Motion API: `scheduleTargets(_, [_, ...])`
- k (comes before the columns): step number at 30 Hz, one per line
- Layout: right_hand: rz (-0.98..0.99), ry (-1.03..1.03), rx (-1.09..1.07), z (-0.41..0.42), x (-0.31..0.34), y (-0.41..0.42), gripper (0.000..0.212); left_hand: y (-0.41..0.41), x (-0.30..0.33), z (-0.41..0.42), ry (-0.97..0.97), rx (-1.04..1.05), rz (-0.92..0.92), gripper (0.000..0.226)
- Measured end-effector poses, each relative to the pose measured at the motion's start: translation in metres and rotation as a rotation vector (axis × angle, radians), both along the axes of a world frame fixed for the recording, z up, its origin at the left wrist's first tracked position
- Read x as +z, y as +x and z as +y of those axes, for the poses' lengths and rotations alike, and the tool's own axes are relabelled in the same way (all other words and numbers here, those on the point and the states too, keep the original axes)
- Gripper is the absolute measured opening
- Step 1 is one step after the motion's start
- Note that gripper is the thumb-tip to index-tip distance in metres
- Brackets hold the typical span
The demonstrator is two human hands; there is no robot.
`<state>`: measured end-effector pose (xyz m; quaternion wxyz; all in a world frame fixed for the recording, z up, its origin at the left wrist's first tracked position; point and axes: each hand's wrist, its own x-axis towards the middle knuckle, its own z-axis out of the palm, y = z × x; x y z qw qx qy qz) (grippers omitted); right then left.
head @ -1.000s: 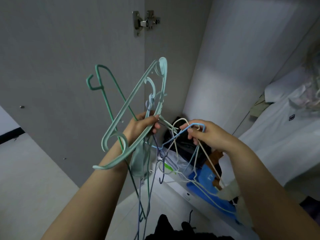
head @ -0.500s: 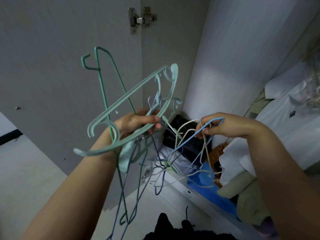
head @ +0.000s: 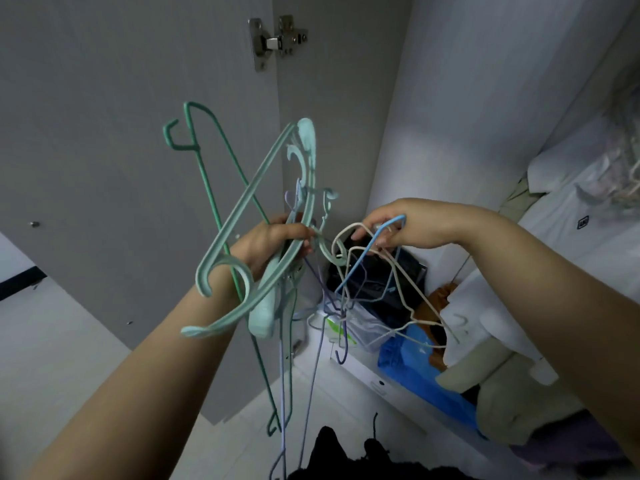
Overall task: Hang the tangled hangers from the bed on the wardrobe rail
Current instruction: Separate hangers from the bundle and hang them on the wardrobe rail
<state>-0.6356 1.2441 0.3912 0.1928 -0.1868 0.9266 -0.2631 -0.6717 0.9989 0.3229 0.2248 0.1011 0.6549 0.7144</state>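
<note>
Left fingers: curled round a bunch of tangled hangers; the left hand grips them near their necks, thumb across the front.
Right fingers: pinched together on thin wire hooks; the right hand holds the blue wire hanger and the cream wire hanger by their tops.
Pale green plastic hangers: held in the left hand, tilted, one hook curving by the left wrist, another end reaching up toward the wardrobe door.
Dark green wire hanger: caught in the same bunch, its hook up at the left, its long leg hanging down past the forearm.
Lilac wire hangers: dangling from the left-hand bunch, crossing the cream and blue wires between the two hands.
Tangle: the two bunches remain linked where the wires cross below and between the hands.
Wardrobe door: grey, open, behind the left hand, with a metal hinge at its top edge.
Wardrobe floor: a blue bag, a dark bag and folded clothes lie below the right hand.
White shirt: at the far right; whether it hangs or lies I cannot tell.
</note>
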Motion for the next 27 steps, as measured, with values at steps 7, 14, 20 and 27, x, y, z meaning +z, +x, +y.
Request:
scheduleTargets(7, [0.011,-0.032,-0.057,0.014,-0.014,0.0,0.015,-0.005,0.009,0.002,0.285,-0.342,-0.158,0.062])
scheduleTargets(14, [-0.228,-0.157,-0.119,0.007,-0.039,0.031,0.039,0.002,0.004,0.008,-0.023,0.093,0.177,0.026])
scheduleTargets(20, [0.023,-0.3,-0.167,0.024,-0.026,0.053,0.027,-0.006,0.003,0.002,-0.014,0.156,0.217,0.019])
scheduleTargets(27, [0.182,-0.317,-0.193,-0.009,-0.045,0.099,0.079,-0.008,0.003,0.019,0.144,0.171,0.174,0.018])
